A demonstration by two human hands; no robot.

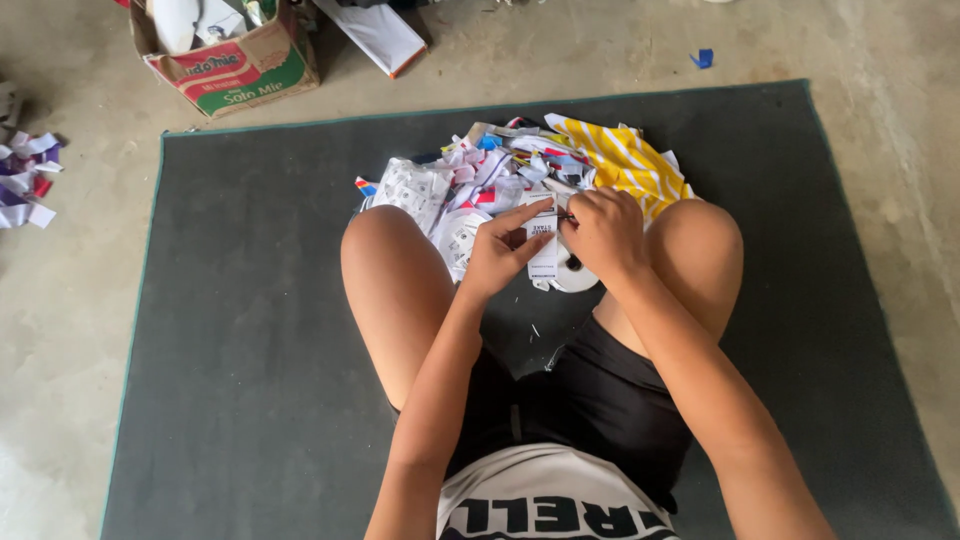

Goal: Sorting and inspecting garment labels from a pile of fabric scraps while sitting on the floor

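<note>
Bare knees frame the mat (250, 350). Left hand (497, 255) fingers pinch a white tag (543, 250) (printed); right hand (603, 232) is clenched on its top edge, above a pile of scraps (480, 180).

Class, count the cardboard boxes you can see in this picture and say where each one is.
1. The cardboard box stands on the concrete floor at top left, beyond the grey mat. Others may lie out of frame.

A grey mat (250, 350) lies on the concrete floor (70, 330). A heap of paper scraps (500, 175) sits on the mat. A cardboard box (235, 60) and more scraps (25, 180) lie on the floor.
</note>
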